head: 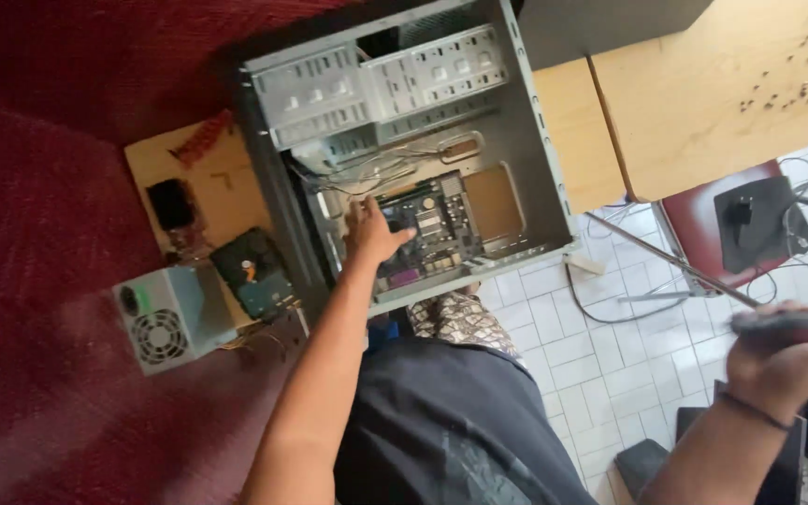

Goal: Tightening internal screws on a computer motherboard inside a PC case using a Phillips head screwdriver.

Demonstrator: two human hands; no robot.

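A dark red carpet [39, 234] covers the left half of the view; its nap is bare at far left and along the bottom, the widest open ground here. To the right lies a white tiled floor [582, 374], crossed by loose cables [610, 313] and thin metal legs. A pale wooden table [731, 103] fills the upper right corner, with small dark bits scattered near its far edge.

An open computer case [404, 140] lies across the seam between carpet and tile, its grey walls standing up around the inside. Its right wall runs just beside the table edge; its near wall ends just above the person's lap. Drive bays take the upper part, and the green circuit board [432, 229] sits low in the case, with a bare metal floor beside it.

Left of the case, a small wooden board [208, 182] rests on the carpet. Near it lie a grey power supply [165, 318] with a round fan grille and a hard drive [254, 271], close against the case's left wall.

The left hand [371, 229] reaches over the near wall, fingers spread and pressed flat on the circuit board, gripping nothing that can be seen. The right hand [783, 355] hangs over the tile at far right, well apart from the case, fingers curled tight round a dark tool handle [787, 324].
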